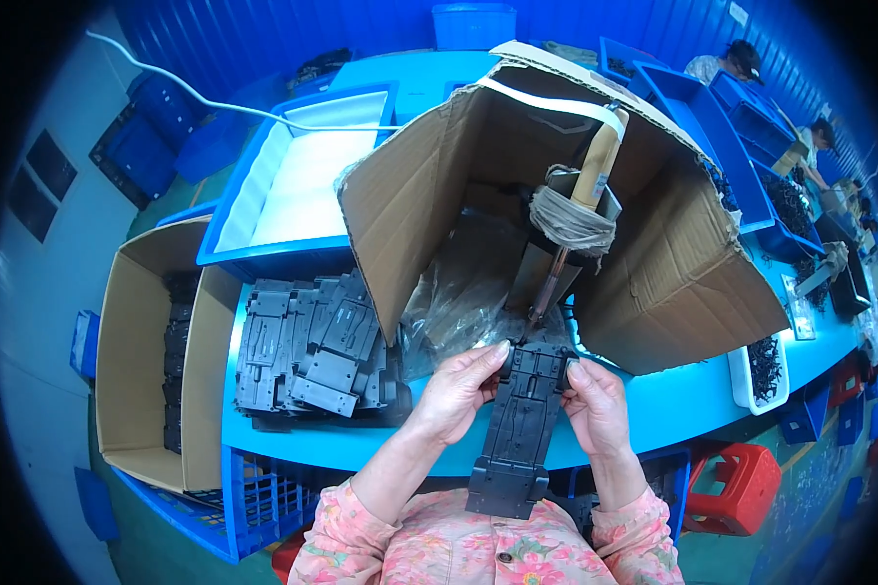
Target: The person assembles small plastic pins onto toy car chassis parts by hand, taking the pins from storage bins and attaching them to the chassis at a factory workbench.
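Grip of left hand [458,392] and right hand [597,409] clamps black part [522,419] by opposite edges; carton [673,278] opens beyond. Worktop [678,409] edge runs beneath.

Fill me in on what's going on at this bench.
A person in a pink floral shirt holds one flat black part at its upper end, the left hand on one side and the right hand on the other. That end is at the tip of a tan-handled tool pointing down inside an open cardboard box; whether they touch is unclear. A pile of similar black parts lies on the blue table to the left.
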